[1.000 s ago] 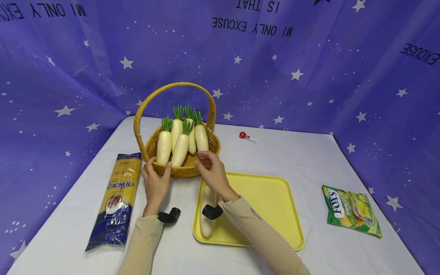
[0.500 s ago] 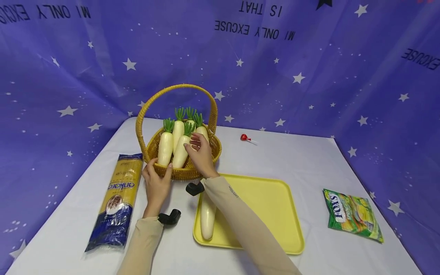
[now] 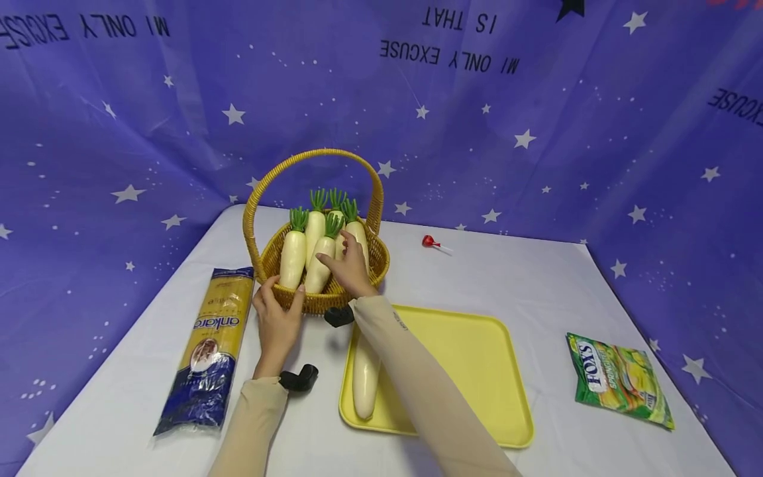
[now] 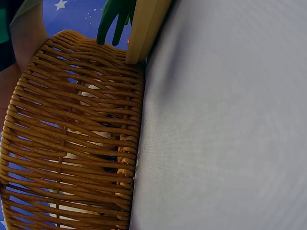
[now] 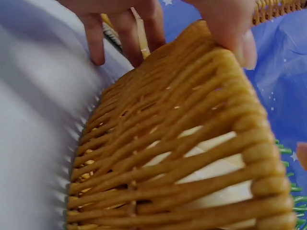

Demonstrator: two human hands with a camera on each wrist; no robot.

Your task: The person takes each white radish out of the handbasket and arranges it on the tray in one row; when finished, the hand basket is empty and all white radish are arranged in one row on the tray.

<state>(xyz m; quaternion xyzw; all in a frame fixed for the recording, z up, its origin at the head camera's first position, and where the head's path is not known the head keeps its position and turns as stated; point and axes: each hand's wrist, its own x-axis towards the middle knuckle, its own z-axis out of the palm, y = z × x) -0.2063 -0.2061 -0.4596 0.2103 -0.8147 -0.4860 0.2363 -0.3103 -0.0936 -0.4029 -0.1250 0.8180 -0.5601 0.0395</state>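
Head view bright; wrist views dimmer, soft shadows on tablecloth (image 4: 230, 124).

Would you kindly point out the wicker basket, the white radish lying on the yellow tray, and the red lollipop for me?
Wicker basket (image 3: 322, 304): head view, on its woven front wall.
White radish (image 3: 366, 381): head view, midway along its pale body.
Red lollipop (image 3: 428, 242): head view, on its red head.

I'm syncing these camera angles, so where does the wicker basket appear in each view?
Head: the basket stands just left of centre.
Left wrist: the basket fills most of the left half.
Right wrist: the basket fills the middle and lower right.
Shared landmark: the starry backdrop.
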